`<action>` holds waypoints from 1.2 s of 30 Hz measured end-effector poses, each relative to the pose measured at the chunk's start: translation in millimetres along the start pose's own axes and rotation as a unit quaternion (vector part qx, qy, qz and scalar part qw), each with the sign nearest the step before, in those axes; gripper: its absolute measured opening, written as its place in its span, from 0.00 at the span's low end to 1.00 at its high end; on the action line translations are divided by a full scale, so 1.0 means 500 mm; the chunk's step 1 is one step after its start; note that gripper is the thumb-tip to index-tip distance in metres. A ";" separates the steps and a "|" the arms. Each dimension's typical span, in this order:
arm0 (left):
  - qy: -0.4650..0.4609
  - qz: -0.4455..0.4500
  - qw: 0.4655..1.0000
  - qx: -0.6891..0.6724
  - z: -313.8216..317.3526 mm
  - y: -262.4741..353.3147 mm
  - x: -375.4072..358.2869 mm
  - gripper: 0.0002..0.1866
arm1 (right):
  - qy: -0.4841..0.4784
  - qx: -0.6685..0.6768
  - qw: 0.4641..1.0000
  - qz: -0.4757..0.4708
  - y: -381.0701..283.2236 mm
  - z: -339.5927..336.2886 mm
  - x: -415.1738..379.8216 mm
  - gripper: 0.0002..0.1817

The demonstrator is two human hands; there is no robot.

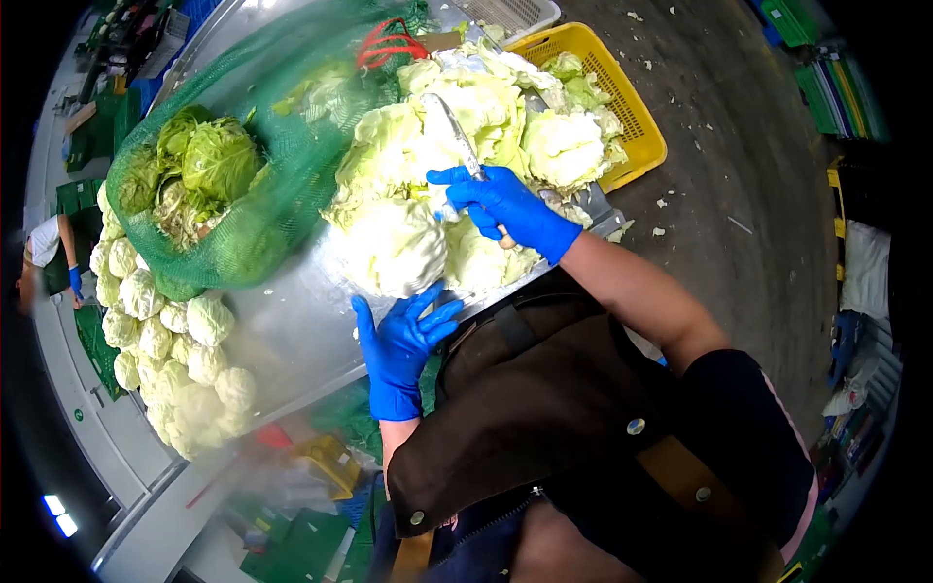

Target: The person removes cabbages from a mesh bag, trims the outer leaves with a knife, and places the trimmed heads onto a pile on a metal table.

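My right hand (501, 206), in a blue glove, is closed round the handle of a knife (453, 129) whose blade points away over loose cabbage leaves (486, 102). Just below it on the metal table sits a trimmed pale cabbage (394, 248). At the near side of that cabbage, my gloved left hand (403, 335) is held with fingers spread, its fingertips right at the cabbage's lower edge. More cut leaves lie under and beside the knife hand.
A green mesh sack (262, 233) with untrimmed cabbages (219, 160) lies on the metal table (292, 335). Trimmed cabbages (180, 360) are piled at the left. A yellow crate (632, 121) stands at the table's right edge, partly under leaves. Another person (51, 248) is at far left.
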State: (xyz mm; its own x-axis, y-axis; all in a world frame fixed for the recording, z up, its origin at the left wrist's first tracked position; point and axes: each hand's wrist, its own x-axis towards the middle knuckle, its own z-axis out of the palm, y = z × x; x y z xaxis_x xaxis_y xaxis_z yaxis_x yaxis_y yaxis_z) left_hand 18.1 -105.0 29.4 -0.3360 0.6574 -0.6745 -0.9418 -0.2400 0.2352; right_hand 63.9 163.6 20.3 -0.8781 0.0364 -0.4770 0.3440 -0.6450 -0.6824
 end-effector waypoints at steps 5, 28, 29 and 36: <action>0.172 0.219 0.919 0.280 -0.021 0.002 0.058 0.41 | 0.062 -0.236 0.938 -0.247 0.072 0.040 0.068 0.26; 0.230 0.392 0.579 0.677 0.111 0.013 0.172 0.62 | 0.202 -0.599 0.736 -0.242 0.047 0.013 0.001 0.37; 0.235 0.380 0.563 0.696 0.120 0.021 0.182 0.62 | 0.183 -0.632 0.712 -0.245 0.038 0.012 0.000 0.38; 0.247 0.323 0.570 0.714 0.122 0.049 0.201 0.57 | 0.099 -0.745 0.621 -0.223 0.028 0.019 0.012 0.34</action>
State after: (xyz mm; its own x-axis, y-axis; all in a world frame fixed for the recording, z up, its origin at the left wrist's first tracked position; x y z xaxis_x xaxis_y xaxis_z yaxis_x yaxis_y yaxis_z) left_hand -39.1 -1.4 10.1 -0.9050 0.3959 -0.1560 0.2140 0.7403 0.6373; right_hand 60.4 147.6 13.4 -0.9892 0.1459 -0.0143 0.1362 0.8791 -0.4568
